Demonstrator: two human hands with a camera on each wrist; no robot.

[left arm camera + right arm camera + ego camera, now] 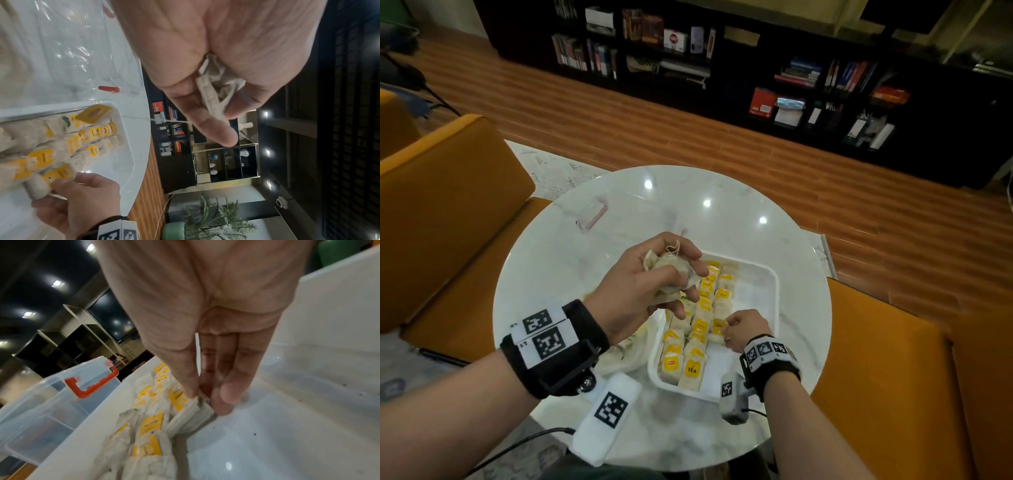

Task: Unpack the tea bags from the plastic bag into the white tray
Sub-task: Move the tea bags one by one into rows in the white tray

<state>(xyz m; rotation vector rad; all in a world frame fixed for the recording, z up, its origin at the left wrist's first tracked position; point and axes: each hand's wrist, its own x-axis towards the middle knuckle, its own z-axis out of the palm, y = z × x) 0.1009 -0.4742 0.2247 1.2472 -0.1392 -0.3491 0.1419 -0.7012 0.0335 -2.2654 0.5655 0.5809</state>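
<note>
The white tray (767, 274) lies on the round table, its left half filled with rows of tea bags (702, 325) with yellow tags. My left hand (674, 274) hovers over the tray's far left corner and grips a crumpled bunch of tea bags (669, 269), strings sticking out on top; in the left wrist view the bunch (218, 84) sits inside my curled fingers (213, 129). My right hand (736, 329) is down in the tray and pinches one tea bag (718, 329) at the right-hand row's near end (195, 415). The plastic bag (619, 356) lies under my left wrist, some tea bags inside.
A clear plastic box with a red latch (595, 212) stands on the marble table (739, 240) behind the tray. Orange chairs (448, 205) flank the table on both sides. The tray's right half (287, 426) is bare apart from dark crumbs.
</note>
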